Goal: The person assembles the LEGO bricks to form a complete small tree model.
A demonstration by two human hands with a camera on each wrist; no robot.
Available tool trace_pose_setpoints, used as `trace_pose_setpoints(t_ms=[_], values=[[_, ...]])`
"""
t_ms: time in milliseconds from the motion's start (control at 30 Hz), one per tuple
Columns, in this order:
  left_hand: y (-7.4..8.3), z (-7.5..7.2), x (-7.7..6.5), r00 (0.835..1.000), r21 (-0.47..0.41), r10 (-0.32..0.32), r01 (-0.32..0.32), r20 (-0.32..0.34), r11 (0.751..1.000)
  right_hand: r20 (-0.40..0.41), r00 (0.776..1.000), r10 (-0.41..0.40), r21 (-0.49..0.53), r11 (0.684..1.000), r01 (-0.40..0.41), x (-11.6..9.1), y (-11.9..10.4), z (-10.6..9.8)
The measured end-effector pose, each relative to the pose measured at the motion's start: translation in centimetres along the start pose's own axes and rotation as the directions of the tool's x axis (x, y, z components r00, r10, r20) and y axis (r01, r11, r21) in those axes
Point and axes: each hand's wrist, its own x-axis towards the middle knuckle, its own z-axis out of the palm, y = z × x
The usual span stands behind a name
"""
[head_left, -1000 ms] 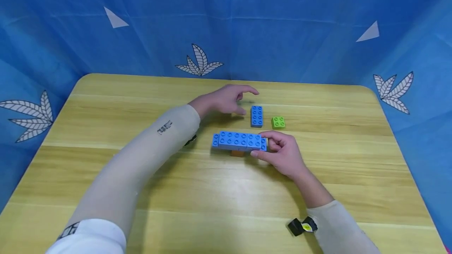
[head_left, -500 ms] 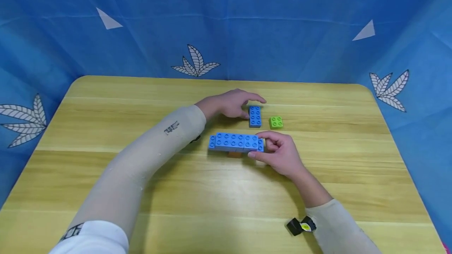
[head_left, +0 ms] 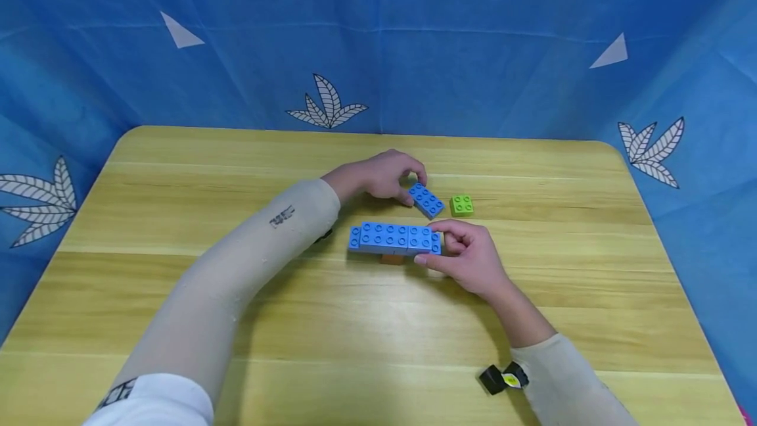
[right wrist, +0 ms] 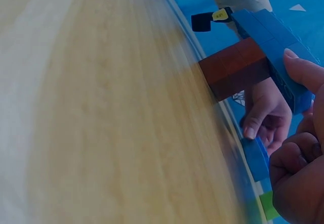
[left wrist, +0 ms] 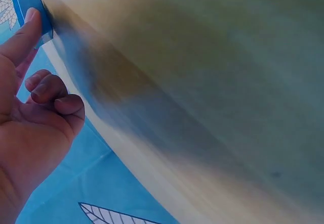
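Observation:
Toward the back of the table, my left hand (head_left: 387, 175) pinches a loose blue building brick (head_left: 427, 200) between thumb and index finger. The brick lies slanted; in the left wrist view the thumb presses along the side of the blue brick (left wrist: 31, 19) while the other fingers curl free. Nearer to me stands a build: a row of blue bricks (head_left: 387, 237) across the top of a brown stack of bricks (right wrist: 235, 67). My right hand (head_left: 476, 258) grips the right end of that blue row, thumb on the near side and index finger on the far side.
A small green brick (head_left: 462, 206) lies right of the loose blue one. Black wrist cameras (head_left: 503, 378) are strapped over the sleeves. The wooden table (head_left: 331, 360) ends at a blue patterned curtain (head_left: 449, 51) behind and at the sides.
My left hand has moved right onto the loose blue brick and closed thumb and index finger on it. That brick has turned from straight to slanted. My right hand keeps its grip.

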Motion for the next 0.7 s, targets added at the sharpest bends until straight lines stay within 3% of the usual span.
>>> trace_pose_setpoints(t_ms=[233, 433, 700], values=[[-0.8, -0.4, -2.3, 0.99, -0.057, -0.044, 0.036, -0.137, 0.998, 0.0, 1.0, 0.01, -0.01, 1.0, -0.01, 0.1, -0.2, 0.1], [-0.1, -1.4, -5.5, 0.961, -0.183, -0.1, 0.053, -0.258, 0.982, -0.003, 1.0, 0.027, -0.015, 1.0, -0.027, 0.1, -0.2, 0.2], [1.7, -2.4, -9.5, 0.915, -0.245, -0.052, -0.052, -0.401, 0.968, -0.002, 0.999, 0.042, -0.02, 0.999, -0.042, 0.1, -0.1, 0.1]])
